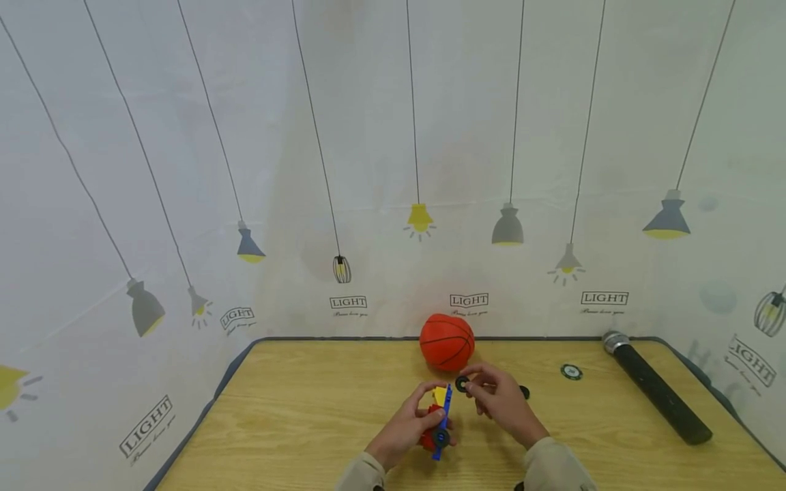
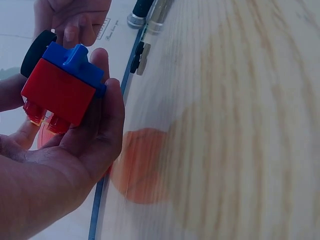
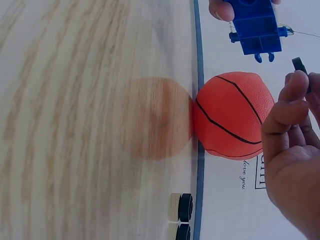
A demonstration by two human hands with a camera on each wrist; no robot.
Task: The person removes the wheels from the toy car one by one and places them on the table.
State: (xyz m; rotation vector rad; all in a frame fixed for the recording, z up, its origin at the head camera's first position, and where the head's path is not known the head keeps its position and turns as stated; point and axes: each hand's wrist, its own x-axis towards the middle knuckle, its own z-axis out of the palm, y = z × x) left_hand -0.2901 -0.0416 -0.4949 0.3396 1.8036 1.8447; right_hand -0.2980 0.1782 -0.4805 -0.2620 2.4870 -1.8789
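One Loose Wheel (image 1: 461, 384) Pinched Just Beside a Block Toy (image 1: 445, 412)

The left hand (image 1: 404, 427) has its grip curled round the toy, thumb across it, holding it above the wooden tabletop (image 1: 307, 389). The toy joins a red body (image 2: 57, 92), a yellow piece (image 1: 439, 394) and a long blue base (image 3: 255, 25); pegs stick out at both sides of the base near one end. A mounted black wheel (image 1: 441, 438) sits on the toy at the end nearer the person.

The right hand (image 1: 505, 404) pinches the loose wheel between thumb and fingertips, near the toy's far end but apart from it. Two black discs (image 3: 185, 207) lie side by side on the tabletop in the right wrist view.

Behind the hands, a red basketball (image 1: 447, 342) rests at the far edge. To the right lie a round chip (image 1: 572, 372) and, slanting toward the corner, a black microphone (image 1: 660, 391) with a silver head. Hanging lamps (image 1: 507, 226) and the word "LIGHT" are printed on the pale wall (image 1: 368, 136). Both sleeves (image 1: 555, 467) are beige.
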